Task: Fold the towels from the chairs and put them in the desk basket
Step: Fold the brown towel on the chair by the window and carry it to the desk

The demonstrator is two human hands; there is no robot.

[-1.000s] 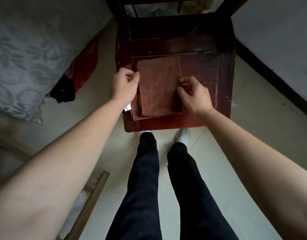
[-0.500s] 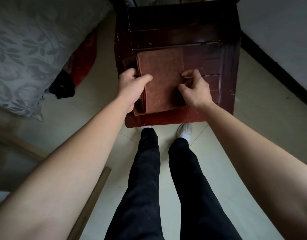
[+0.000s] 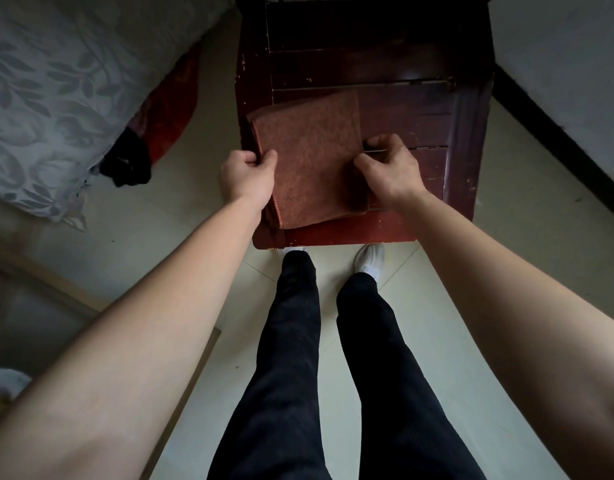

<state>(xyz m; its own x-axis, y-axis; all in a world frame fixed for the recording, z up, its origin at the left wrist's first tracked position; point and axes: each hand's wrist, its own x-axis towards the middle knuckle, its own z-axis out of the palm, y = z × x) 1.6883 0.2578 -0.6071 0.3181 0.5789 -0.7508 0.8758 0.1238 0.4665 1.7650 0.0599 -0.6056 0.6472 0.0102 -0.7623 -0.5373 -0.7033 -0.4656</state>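
Observation:
A folded brown towel (image 3: pixel 309 157) lies on the front left part of a dark red wooden chair seat (image 3: pixel 412 109). My left hand (image 3: pixel 246 174) pinches the towel's left edge, thumb on top and fingers under it. My right hand (image 3: pixel 388 171) grips the towel's right edge, fingers curled around the fold. The towel's left side looks slightly lifted off the seat. No basket or desk is in view.
A bed with a grey leaf-patterned cover (image 3: pixel 56 91) stands at the left, with red and black cloth (image 3: pixel 153 133) under its edge. A wall with a dark skirting (image 3: pixel 558 140) runs along the right. My legs (image 3: pixel 333 358) stand on the pale tiled floor. A wooden plank (image 3: pixel 191 372) lies at the lower left.
My left hand shifted from on top of the towel's left side to pinching its left edge. The towel's left side has risen a little. My right hand kept its hold.

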